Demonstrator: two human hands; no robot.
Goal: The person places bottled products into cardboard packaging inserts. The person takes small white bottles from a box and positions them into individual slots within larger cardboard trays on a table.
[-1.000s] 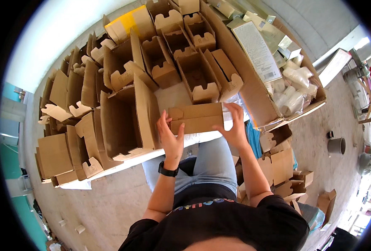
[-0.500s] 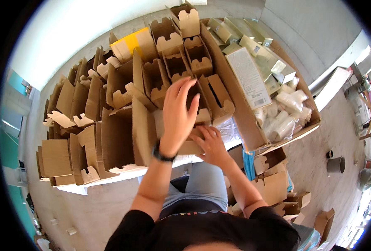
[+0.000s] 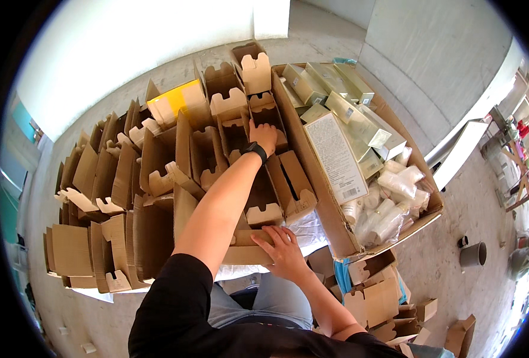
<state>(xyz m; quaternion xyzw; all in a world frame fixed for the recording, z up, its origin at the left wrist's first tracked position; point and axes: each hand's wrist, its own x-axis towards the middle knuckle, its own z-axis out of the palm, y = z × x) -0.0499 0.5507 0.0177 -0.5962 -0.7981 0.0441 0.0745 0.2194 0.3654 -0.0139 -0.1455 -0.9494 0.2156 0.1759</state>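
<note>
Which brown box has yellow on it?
The brown box toward the back, left of the person's left hand. A wide yellow band sets it apart; the boxes around it show none.

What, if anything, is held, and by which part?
The right hand touches the oblong brown cardboard box at its right end; whether it or the left hand grips is unclear.

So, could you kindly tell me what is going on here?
A person is handling brown cardboard cartons with both hands. The right hand rests on a small carton at the near edge, while the left hand reaches in among the open cartons; exactly what its fingertips touch is hard to tell. To the right, a large cardboard box holds pale boxes and white wrapped items.
</note>
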